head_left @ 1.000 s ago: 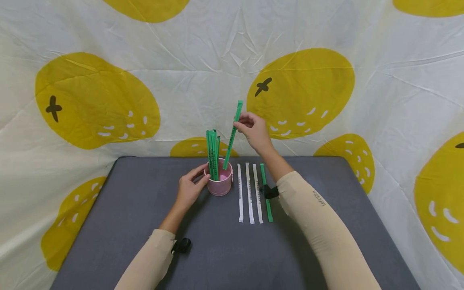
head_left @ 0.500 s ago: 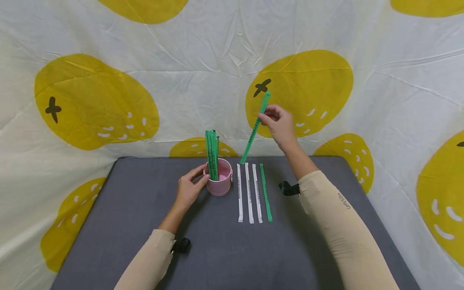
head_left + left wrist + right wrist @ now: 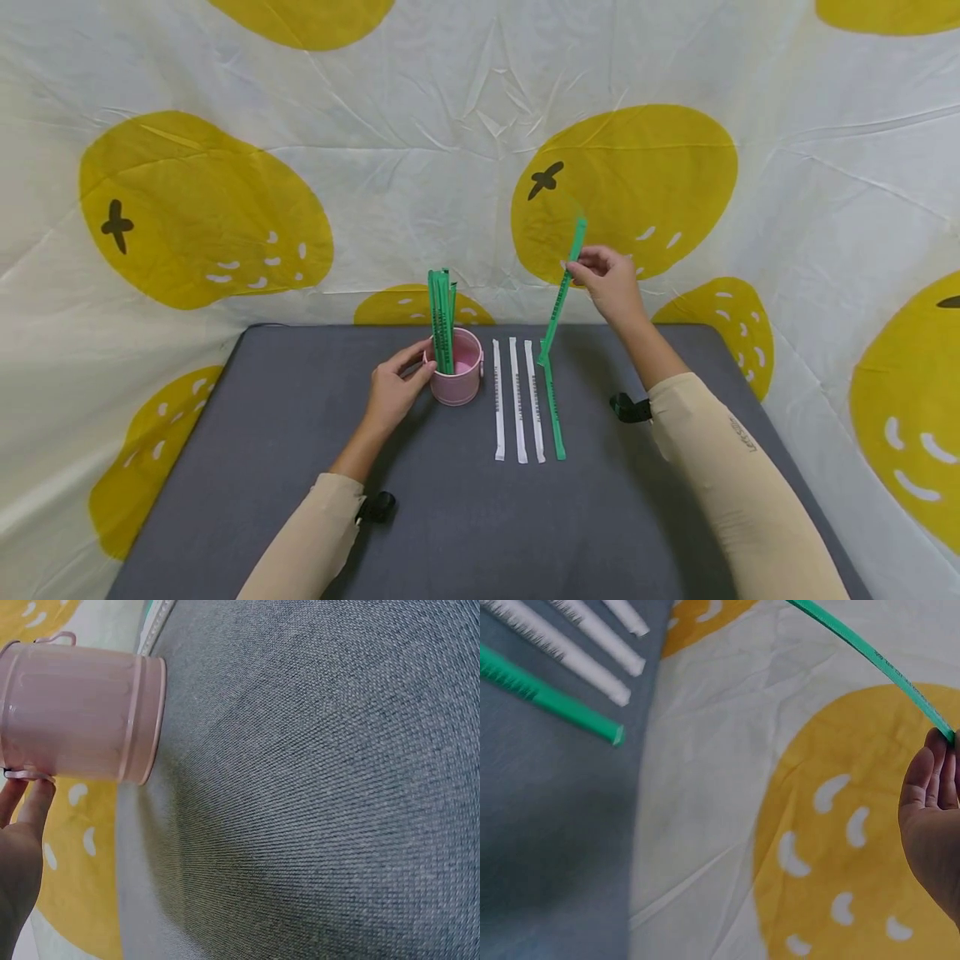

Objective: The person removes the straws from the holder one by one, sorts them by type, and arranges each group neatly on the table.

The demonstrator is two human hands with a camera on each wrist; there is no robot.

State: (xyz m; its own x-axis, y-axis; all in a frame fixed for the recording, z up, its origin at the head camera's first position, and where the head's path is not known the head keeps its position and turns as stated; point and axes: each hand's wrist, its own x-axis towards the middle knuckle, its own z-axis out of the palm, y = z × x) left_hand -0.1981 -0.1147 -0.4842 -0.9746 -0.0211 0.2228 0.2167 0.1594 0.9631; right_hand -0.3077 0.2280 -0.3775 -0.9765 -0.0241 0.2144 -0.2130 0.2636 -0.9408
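**Right hand (image 3: 611, 287) pinching a raised green stick (image 3: 557, 308)**

Nearest you, your beige sleeves (image 3: 307, 533) reach over the dark grey table (image 3: 465, 533). Further on, three white sticks (image 3: 517, 400) and a laid green stick (image 3: 552, 408) lie side by side. Your left hand (image 3: 397, 379) grips the pink bucket (image 3: 455, 390) by its rim, just left of them; a green bunch (image 3: 441, 325) stands inside. Your right hand holds its stick tilted, the lower end overlapping the laid one's far end in the head view. Behind everything hangs a white cloth (image 3: 420, 100) with yellow shapes (image 3: 206, 217).

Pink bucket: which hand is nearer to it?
Left. The left hand grips the left side of the pink bucket; the right hand is raised, well to its right, pinching a green stick packet.
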